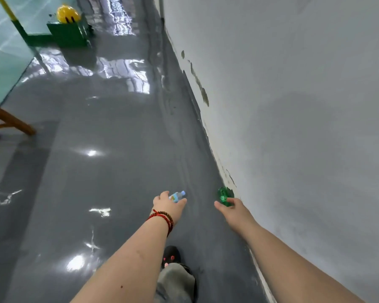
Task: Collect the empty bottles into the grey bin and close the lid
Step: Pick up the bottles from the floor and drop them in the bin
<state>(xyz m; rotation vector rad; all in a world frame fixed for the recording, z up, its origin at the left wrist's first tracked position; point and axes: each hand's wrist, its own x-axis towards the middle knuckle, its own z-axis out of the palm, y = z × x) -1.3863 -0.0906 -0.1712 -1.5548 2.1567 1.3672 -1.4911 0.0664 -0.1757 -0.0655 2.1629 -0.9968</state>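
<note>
Left hand (pixel 169 203) is wrapped around a small clear bottle (pixel 177 196) with a blue cap, cap end poking out past the fingers; red bead bracelet (pixel 163 217) on that wrist. Right hand (pixel 229 207) is closed on a green bottle (pixel 224 196), held low just beside the foot of the white wall (pixel 293 127). Both arms are stretched forward over the glossy grey floor (pixel 96 171). No grey bin is in view, so the drop-off spot can't be placed. The step looks like carrying both bottles to the bin. To do it well: keep a full-palm grip on the thin plastic so nothing slips, find the bin first, free one hand if the lid needs lifting, and drop the bottles in one at a time. Floor looks shiny, maybe slick, so walk steady. A sandaled foot (pixel 171 255) shows below, a wooden chair leg (pixel 11 122) sits at the left floor edge, and a green stand (pixel 68 33) with a yellow helmet (pixel 67 14) is far ahead.
</note>
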